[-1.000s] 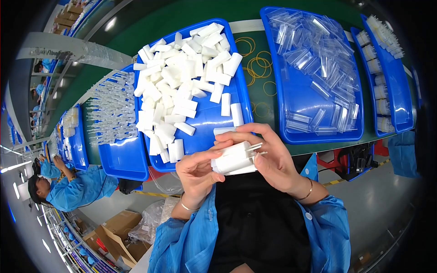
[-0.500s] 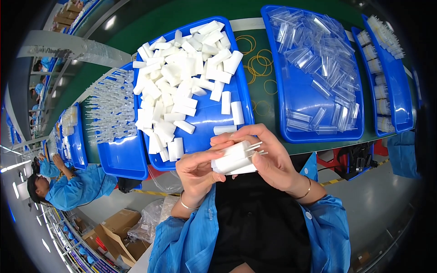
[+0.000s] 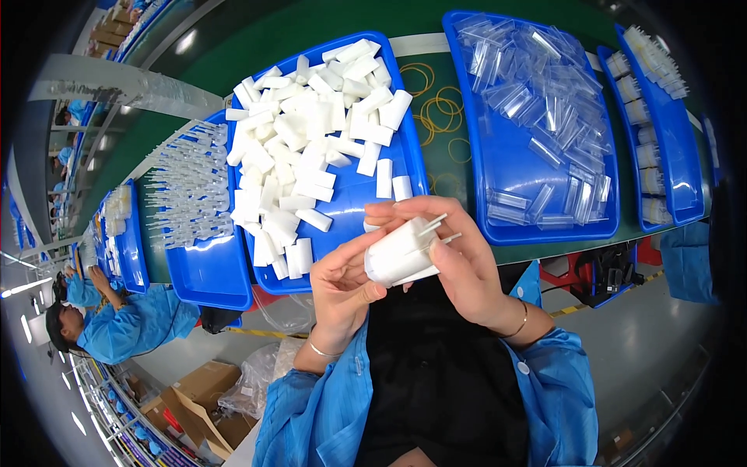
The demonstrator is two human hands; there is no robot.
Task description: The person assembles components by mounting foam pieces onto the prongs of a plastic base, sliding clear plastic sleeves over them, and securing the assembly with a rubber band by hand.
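Both hands hold a bundle of white tube-like pieces (image 3: 398, 253) in front of my chest, with several thin white prongs sticking out toward the right. My left hand (image 3: 340, 274) closes round its left end, the thumb along the lower side. From the other side my right hand (image 3: 469, 268) grips it, thumb pressed near the prongs and fingers curved over the top. Beyond the hands is a blue tray (image 3: 354, 208) with a heap of white foam-like blocks (image 3: 292, 128). My fingers cover part of the bundle and the tray's near edge.
A blue tray (image 3: 510, 148) of clear plastic sleeves (image 3: 572, 117) stands to the right, with rubber bands (image 3: 442, 109) between the trays. Thin white-tipped parts (image 3: 187, 183) fill a tray at left. Further right are trays of bundled pieces (image 3: 657, 66). A co-worker (image 3: 128, 327) sits at far left.
The bundle has been raised slightly and tilted, its prong end higher. Both hands stay on it, the right fingers having moved up with it.
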